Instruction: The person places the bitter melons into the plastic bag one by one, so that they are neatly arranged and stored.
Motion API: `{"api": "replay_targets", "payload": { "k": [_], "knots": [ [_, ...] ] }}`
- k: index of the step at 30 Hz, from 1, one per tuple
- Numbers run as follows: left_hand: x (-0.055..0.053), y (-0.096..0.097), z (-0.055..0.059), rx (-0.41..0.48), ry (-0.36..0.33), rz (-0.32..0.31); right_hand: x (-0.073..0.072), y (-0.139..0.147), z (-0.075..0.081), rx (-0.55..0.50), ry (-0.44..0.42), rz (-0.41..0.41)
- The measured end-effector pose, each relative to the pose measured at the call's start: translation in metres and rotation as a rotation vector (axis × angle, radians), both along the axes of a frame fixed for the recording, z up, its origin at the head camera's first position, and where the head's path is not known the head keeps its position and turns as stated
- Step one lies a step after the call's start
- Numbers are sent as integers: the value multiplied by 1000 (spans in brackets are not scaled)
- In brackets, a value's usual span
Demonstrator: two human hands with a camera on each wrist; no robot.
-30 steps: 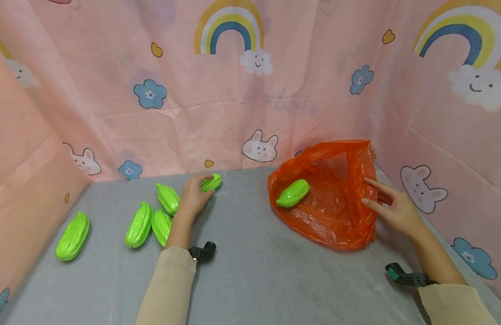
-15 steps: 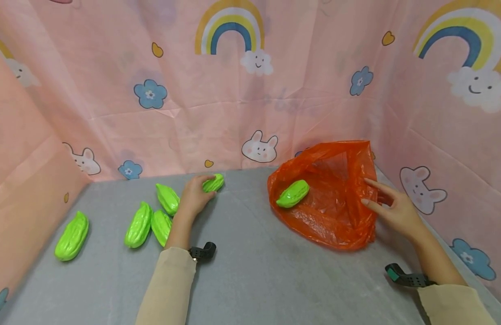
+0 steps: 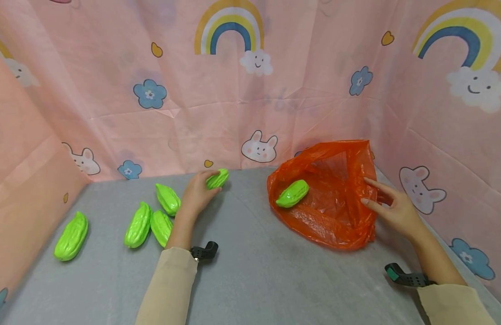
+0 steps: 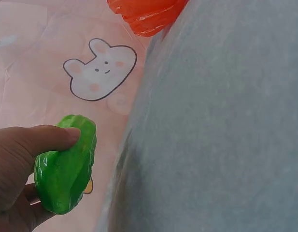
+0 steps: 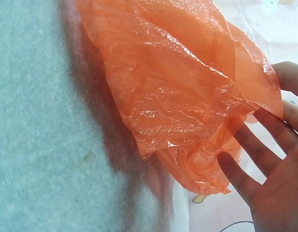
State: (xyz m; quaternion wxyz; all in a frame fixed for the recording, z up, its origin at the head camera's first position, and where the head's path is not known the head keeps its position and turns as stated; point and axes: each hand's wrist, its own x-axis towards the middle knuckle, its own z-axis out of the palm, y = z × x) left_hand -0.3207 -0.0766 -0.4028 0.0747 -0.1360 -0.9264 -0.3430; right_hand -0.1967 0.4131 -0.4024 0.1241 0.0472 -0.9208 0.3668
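Note:
My left hand (image 3: 198,192) grips a ribbed green gourd (image 3: 218,179) near the back of the table, thumb on one side and fingers on the other. In the left wrist view this gourd (image 4: 65,166) appears glossy, with lengthwise ridges, partly covered by the thumb. On the right, an orange-red plastic bag (image 3: 335,225) lies with its mouth spread wide. A second gourd (image 3: 292,193) rests just inside the mouth. My right hand (image 3: 396,210) holds the bag's right edge between its digits; the right wrist view shows several fingers (image 5: 257,150) spread against the crinkled plastic.
Left of my left arm, three gourds lie close together: one gourd (image 3: 167,199) at the back, one gourd (image 3: 138,225) in front, one gourd (image 3: 161,228) partly behind the forearm. Another gourd (image 3: 71,237) lies far left. Pink printed cloth (image 3: 217,113) walls the grey table (image 3: 250,280).
My left hand has moved slightly right and away from me with its gourd, which now sits a little higher in the head view. The right hand and the bag have barely moved.

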Motion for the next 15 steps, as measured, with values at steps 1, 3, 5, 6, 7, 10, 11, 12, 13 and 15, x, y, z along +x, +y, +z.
{"api": "replay_targets", "payload": {
  "k": [1, 3, 5, 6, 7, 10, 11, 12, 13, 15],
  "knots": [
    [0, 1, 1, 1, 3, -3, 0, 0, 0, 1, 0, 0],
    [1, 3, 3, 5, 13, -14, 0, 0, 0, 1, 1, 1],
    [1, 6, 5, 5, 29, -26, 1, -1, 1, 1, 3, 2],
    [1, 7, 6, 9, 37, -35, 1, -1, 1, 1, 5, 2],
    [1, 8, 8, 11, 43, -42, 0, -1, 1, 1, 6, 2],
    [3, 10, 12, 9, 70, -65, 0, -3, 1, 1, 0, 4],
    [3, 12, 14, 6, 81, -73, -1, -3, 2, 1, -2, 6],
    [4, 13, 15, 1, 90, -80, 0, -3, 2, 3, -6, 3],
    [4, 15, 16, -3, 99, -86, 0, -4, 2, 4, -10, 2],
    [6, 20, 18, -14, 115, -99, 1, -3, 2, 5, -16, -1]
  ]
}}
